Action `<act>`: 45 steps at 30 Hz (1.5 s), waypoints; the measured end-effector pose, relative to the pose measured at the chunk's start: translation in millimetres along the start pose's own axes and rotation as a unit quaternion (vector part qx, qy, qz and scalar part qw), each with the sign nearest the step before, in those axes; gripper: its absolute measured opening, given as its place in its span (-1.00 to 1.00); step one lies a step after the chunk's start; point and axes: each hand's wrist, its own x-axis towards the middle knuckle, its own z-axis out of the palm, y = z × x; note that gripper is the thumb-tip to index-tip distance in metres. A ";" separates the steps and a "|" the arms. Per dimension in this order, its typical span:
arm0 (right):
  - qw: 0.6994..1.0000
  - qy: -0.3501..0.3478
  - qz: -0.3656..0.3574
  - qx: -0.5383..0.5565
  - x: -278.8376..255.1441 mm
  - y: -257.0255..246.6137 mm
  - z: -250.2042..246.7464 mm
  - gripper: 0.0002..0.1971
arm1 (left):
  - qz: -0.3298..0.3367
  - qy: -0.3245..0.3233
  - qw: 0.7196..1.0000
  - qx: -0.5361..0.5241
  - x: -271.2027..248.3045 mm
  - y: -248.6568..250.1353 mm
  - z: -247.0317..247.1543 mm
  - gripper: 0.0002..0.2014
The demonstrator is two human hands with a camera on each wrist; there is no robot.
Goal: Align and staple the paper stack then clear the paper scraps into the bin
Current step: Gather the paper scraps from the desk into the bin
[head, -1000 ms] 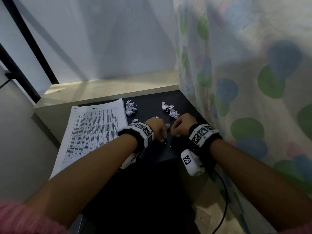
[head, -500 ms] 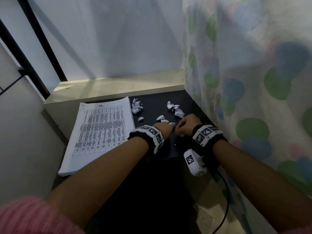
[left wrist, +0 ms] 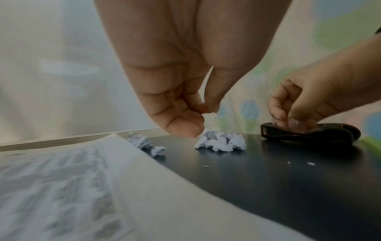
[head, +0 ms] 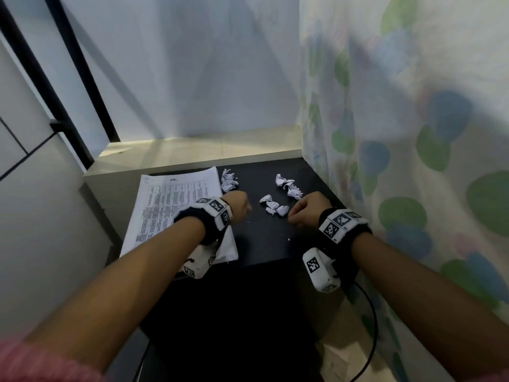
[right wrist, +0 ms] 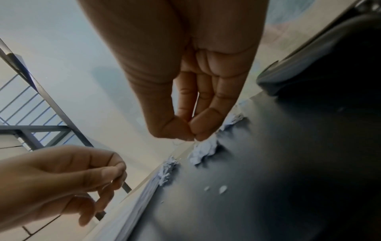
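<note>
A printed paper stack [head: 176,205] lies on the left of the black table [head: 261,244]. Crumpled white paper scraps [head: 274,206] lie between my hands, with more scraps farther back [head: 287,184] and by the stack's corner [head: 228,179]. My left hand [head: 239,208] hovers at the stack's right edge, fingers curled, thumb on forefinger, nothing visible in it. My right hand [head: 300,213] has its fingertips [right wrist: 204,128] pinched together just above the table. A black stapler [left wrist: 329,135] lies right by those fingertips. Whether they touch it I cannot tell.
A curtain with green and blue spots [head: 399,161] hangs along the table's right edge. A pale ledge [head: 192,150] and a white wall close off the back. Tiny paper crumbs [head: 288,239] dot the table, and a black cable [head: 371,326] loops below it at right.
Both hands were close together over the small scraps. They have drawn apart: the left went left to the stack's edge and the right went slightly right. The scraps between them are uncovered.
</note>
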 end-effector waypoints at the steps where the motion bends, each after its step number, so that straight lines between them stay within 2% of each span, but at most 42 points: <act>1: 1.000 -0.008 -0.009 0.009 -2.0 -5.0 5.0 -0.74 | -0.006 0.010 1.000 -0.009 -7.7 -8.9 -3.3 -0.66; 4: 0.998 -0.042 -0.038 0.037 -10.4 -26.0 29.4 -0.72 | -0.023 0.041 0.999 -0.023 -35.5 -38.2 -8.1 -0.78; 8: 0.992 -0.093 -0.061 0.060 -28.8 -63.5 72.5 -0.84 | -0.061 0.043 0.996 -0.048 -72.5 -85.3 -8.4 -0.81; 16: 0.970 -0.186 -0.116 0.106 -72.9 -153.9 163.5 -0.76 | -0.173 0.089 0.974 -0.117 -152.5 -189.1 14.9 -0.84; 19: 0.961 -0.205 -0.147 0.114 -91.4 -178.9 203.4 -0.72 | -0.217 0.076 0.965 -0.131 -180.9 -218.0 35.9 -0.83; 24: 0.952 -0.232 -0.187 0.065 -118.1 -203.6 263.2 -0.74 | -0.274 0.041 0.947 -0.166 -207.7 -257.8 67.0 -0.70; 27: 0.951 -0.236 -0.199 0.021 -124.9 -206.6 294.4 -0.98 | -0.300 0.025 0.939 -0.166 -213.7 -275.0 86.9 -0.68; 30: 0.947 -0.263 -0.186 -0.016 -123.8 -199.0 318.3 -0.86 | -0.297 -0.005 0.939 -0.173 -210.8 -290.6 112.1 -0.70; 34: 0.951 -0.267 -0.151 -0.043 -114.3 -182.4 351.8 -0.88 | -0.288 -0.040 0.937 -0.194 -200.5 -305.3 150.4 -0.74; 38: 0.958 -0.251 -0.119 -0.064 -101.9 -161.4 382.9 -0.91 | -0.294 -0.065 0.930 -0.210 -191.6 -312.6 185.8 -0.69; 40: 0.957 -0.261 -0.104 -0.071 -96.4 -152.0 395.8 -0.93 | -0.296 -0.070 0.928 -0.214 -186.7 -312.4 196.1 -0.70; 45: 0.955 -0.280 -0.066 -0.080 -83.9 -132.1 421.6 -0.84 | -0.311 -0.078 0.923 -0.213 -177.5 -315.7 208.4 -0.70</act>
